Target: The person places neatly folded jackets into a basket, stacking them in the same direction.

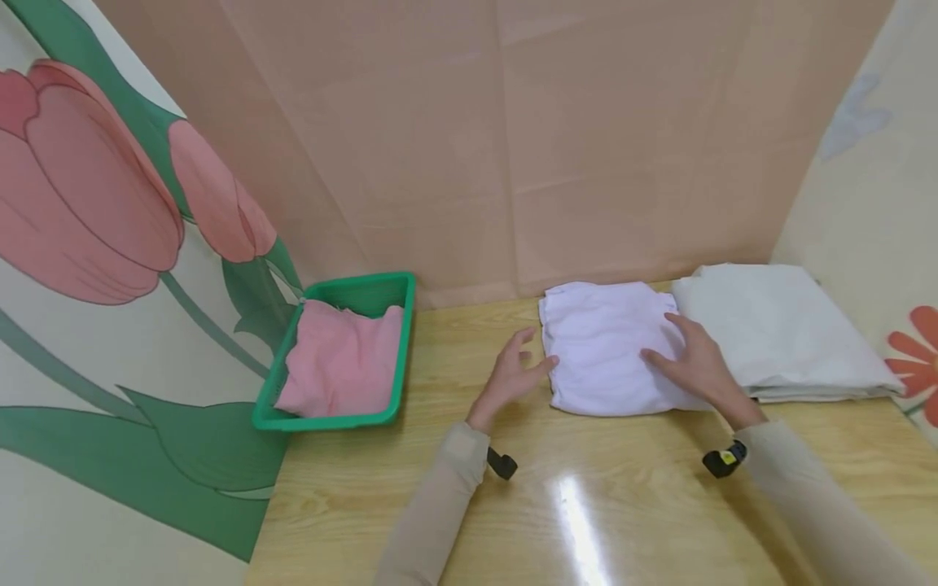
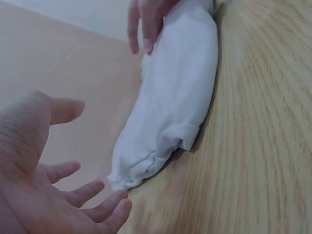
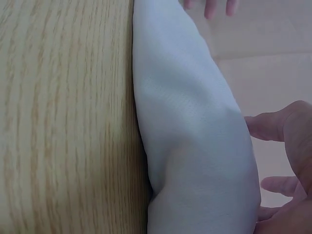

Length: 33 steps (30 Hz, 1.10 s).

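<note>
A folded white cloth [image 1: 597,350], faintly lavender in the head view, lies flat on the wooden table. At its left edge is my left hand [image 1: 513,376], fingers spread and loosely bent, with nothing in its grasp. My right hand [image 1: 696,365] hovers over the cloth's right part, thumb and fingers apart. Seen from the left wrist, the cloth [image 2: 183,78] is a soft, thick bundle with a tucked, crumpled end near my left fingertips. In the right wrist view, my right thumb [image 3: 267,126] reaches the cloth's upper side.
To the left stands a green plastic basket [image 1: 399,358] with a pink cloth [image 1: 344,358] inside. A larger folded white sheet [image 1: 784,330] lies right beside the white cloth. A brown cloth backdrop [image 1: 513,146] hangs behind the table [image 1: 352,505], and a flower-painted wall borders its left side.
</note>
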{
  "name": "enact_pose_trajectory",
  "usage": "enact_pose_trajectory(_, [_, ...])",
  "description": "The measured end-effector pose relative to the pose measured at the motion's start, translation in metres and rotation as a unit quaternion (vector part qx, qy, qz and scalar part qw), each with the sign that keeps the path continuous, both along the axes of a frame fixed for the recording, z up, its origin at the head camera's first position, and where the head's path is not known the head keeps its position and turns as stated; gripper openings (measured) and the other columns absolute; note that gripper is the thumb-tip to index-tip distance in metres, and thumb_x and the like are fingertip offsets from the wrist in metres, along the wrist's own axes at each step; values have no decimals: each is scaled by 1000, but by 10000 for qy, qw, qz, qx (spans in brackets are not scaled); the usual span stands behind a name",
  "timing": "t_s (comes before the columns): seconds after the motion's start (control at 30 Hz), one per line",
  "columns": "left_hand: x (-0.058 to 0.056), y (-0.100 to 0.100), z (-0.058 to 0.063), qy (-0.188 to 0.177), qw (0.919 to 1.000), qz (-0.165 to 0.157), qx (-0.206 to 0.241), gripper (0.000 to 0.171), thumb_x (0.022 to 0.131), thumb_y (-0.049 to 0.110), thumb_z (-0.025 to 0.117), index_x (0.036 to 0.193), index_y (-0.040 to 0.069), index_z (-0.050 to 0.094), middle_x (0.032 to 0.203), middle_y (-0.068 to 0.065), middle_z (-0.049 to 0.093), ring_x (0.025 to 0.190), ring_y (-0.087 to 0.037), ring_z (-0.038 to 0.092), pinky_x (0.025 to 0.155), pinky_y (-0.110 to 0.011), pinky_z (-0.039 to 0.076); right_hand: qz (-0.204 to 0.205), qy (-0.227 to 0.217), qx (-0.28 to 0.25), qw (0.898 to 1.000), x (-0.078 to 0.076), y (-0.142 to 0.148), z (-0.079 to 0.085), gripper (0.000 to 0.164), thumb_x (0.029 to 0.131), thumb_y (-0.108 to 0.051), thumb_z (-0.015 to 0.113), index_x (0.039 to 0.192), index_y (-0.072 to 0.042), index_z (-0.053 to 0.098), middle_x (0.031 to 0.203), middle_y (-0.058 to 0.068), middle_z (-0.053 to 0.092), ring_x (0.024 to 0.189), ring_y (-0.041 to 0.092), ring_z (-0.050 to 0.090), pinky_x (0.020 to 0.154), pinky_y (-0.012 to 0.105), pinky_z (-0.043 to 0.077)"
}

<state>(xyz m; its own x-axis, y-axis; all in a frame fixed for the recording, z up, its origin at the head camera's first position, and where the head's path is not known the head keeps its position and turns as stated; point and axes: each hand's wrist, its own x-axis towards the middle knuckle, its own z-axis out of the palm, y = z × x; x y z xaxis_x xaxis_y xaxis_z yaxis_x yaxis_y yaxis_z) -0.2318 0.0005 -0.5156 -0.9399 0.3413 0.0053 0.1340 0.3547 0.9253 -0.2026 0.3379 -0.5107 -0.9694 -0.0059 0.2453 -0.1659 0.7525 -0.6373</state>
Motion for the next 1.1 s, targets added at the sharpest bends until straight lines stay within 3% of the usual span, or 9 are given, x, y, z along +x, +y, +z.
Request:
enact_pose_trajectory(0.2, [-3,11,-9,-293,9994,-107,-117,82,99,49,73,166,18,37,169,-13,40,145,-42,50,113,-54,50,27,11,186,9998,1,-2,-4,84,91,-25,84,153,14,41,148,46,44,135,65,40,109,76,33])
enact_pose_trajectory(0.43, [-1,20,-11,-353,9991,-137,-176,82,99,48,74,166,18,36,169,-15,38,144,-42,52,113,-52,50,90,91,180,9998,3,-7,-6,83,89,-23,84,151,14,43,147,45,45,134,64,41,108,75,34])
enact_pose_trajectory(0.67, [-1,24,-9,-230,9995,-82,-221,79,99,42,76,164,17,39,166,-16,41,140,-39,55,110,-42,52,121,-26,330,9994,3,-13,-7,82,92,-27,82,151,14,43,148,44,47,132,63,45,107,74,37])
enact_pose_trajectory(0.9, [0,22,-9,-217,9987,-85,-458,79,99,45,74,164,15,39,145,-20,54,114,-28,57,89,-35,51,173,54,198,9996,1,-19,-10,81,90,-22,82,150,15,43,146,45,47,133,65,45,109,73,37])
enact_pose_trajectory(1.0, [1,22,-9,-417,9984,-19,-373,81,98,45,76,164,17,39,155,-18,50,131,-30,56,101,-38,51,206,-51,127,9997,1,-21,-11,81,91,-22,82,151,13,42,148,45,46,135,65,43,110,74,36])
enact_pose_trajectory(1.1, [2,22,-10,-696,9973,172,-125,80,96,40,79,163,18,41,166,-15,42,150,-32,45,117,-43,45,283,-151,81,9995,-1,-24,-13,81,92,-23,81,153,12,41,150,45,44,137,65,41,111,74,35])
